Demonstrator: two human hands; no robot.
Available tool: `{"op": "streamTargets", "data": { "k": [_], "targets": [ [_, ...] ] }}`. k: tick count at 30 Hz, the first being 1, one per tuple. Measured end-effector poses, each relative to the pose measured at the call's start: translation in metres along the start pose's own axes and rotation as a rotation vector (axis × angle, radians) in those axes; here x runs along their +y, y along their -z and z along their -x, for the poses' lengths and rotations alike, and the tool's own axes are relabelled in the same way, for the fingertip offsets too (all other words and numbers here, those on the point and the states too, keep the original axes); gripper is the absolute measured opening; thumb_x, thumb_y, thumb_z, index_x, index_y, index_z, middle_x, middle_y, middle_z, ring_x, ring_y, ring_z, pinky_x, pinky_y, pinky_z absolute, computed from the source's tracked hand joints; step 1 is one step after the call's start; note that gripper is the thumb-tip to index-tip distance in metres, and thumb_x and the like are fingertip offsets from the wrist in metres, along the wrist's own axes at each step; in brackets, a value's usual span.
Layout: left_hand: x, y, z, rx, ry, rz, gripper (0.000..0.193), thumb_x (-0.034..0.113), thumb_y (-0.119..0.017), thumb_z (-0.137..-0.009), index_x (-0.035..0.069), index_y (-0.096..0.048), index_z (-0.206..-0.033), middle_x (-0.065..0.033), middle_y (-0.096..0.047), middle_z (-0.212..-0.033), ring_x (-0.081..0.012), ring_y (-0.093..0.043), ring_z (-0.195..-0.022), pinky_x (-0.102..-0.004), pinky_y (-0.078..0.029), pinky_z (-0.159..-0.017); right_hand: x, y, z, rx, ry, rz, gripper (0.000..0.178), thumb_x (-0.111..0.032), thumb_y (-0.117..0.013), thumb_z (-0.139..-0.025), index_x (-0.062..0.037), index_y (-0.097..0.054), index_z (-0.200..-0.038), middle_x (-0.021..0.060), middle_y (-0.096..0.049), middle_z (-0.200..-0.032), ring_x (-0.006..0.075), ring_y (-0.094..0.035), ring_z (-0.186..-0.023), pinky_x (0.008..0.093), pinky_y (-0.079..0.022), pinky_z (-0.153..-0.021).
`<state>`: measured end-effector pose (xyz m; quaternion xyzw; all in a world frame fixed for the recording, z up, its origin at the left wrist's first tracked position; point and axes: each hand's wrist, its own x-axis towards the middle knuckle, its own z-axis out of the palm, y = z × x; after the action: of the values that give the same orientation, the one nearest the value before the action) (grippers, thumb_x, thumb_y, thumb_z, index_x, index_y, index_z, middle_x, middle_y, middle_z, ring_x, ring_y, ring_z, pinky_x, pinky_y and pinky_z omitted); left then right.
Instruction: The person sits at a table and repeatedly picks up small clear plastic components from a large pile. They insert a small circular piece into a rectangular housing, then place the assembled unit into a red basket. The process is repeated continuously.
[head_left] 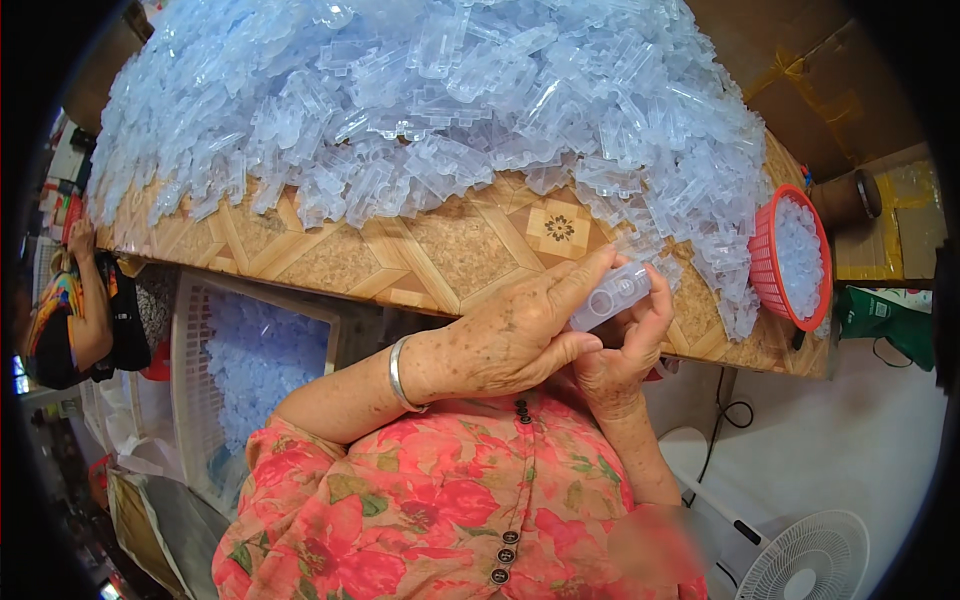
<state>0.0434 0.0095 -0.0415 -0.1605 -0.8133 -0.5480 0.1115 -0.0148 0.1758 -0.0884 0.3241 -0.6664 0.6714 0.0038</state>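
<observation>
both hands, the left hand [515, 335] and the right hand [622, 350], grip one clear plastic piece [610, 297] just over the near edge of the surface [450, 250]. too many clear pieces to count sit in one big pile [430, 100]. one red basket [768, 262] and one white crate [190, 370] hold more.

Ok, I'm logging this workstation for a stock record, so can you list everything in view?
clear plastic pieces: too many to count, pale blue, heaped across the table
table: one, brown patterned top, under the heap
round basket: one, red, at the table's right end, holding small clear parts
crate: one, white, below the table's left, holding pale blue pieces
fan: one, white, lower right floor
cardboard boxes: brown, upper right
another person: one, far left
bracelet: one, silver, left wrist
clear piece: one, held in both hands
left hand: grips it
right hand: grips it
</observation>
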Motion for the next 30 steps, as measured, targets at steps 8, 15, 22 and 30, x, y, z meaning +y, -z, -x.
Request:
{"op": "streamTargets", "data": {
  "k": [8, 15, 22, 30],
  "targets": [
    [0.011, 0.024, 0.000, -0.126, 0.154, -0.285, 0.062, 0.006, -0.067, -0.089, 0.002, -0.042, -0.145, -0.0218, -0.055, -0.133, -0.0410, -0.056, -0.117, -0.0462, -0.046, -0.097, -0.024, 0.011, -0.014, -0.073, -0.050, 0.373, 0.074, -0.018, -0.082, -0.079, -0.0016, -0.044, -0.141, 0.0149, -0.065, -0.123, 0.0277, -0.067, -0.108, 0.0375, -0.056, -0.090],
    [-0.014, 0.019, -0.002, -0.009, 0.061, -0.331, 0.047, 0.002, -0.072, -0.080, 0.001, -0.060, -0.125, -0.0180, -0.059, -0.117, -0.0378, -0.058, -0.105, -0.0445, -0.047, -0.088, -0.021, 0.028, -0.032, -0.318, 0.119, 0.740, 0.048, -0.015, -0.080, -0.075, -0.0060, -0.063, -0.119, 0.0101, -0.064, -0.116, 0.0303, -0.065, -0.101, 0.0401, -0.054, -0.081],
    [-0.028, 0.010, 0.002, 0.128, 0.039, -0.427, 0.036, 0.004, -0.075, -0.077, 0.001, -0.063, -0.111, -0.0155, -0.057, -0.096, -0.0355, -0.054, -0.086, -0.0438, -0.045, -0.075, -0.022, 0.028, -0.039, -0.368, 0.062, 0.777, 0.047, -0.019, -0.081, -0.076, -0.0066, -0.061, -0.116, 0.0097, -0.061, -0.112, 0.0283, -0.064, -0.102, 0.0391, -0.055, -0.078],
    [-0.029, 0.007, -0.003, 0.188, 0.001, -0.481, 0.037, 0.006, -0.075, -0.078, 0.000, -0.063, -0.113, -0.0158, -0.058, -0.096, -0.0352, -0.054, -0.086, -0.0441, -0.045, -0.075, -0.042, 0.044, -0.053, -0.294, 0.109, 0.674, 0.047, -0.019, -0.081, -0.078, -0.0045, -0.062, -0.118, 0.0118, -0.064, -0.116, 0.0287, -0.066, -0.102, 0.0383, -0.056, -0.082]
  ]
}}
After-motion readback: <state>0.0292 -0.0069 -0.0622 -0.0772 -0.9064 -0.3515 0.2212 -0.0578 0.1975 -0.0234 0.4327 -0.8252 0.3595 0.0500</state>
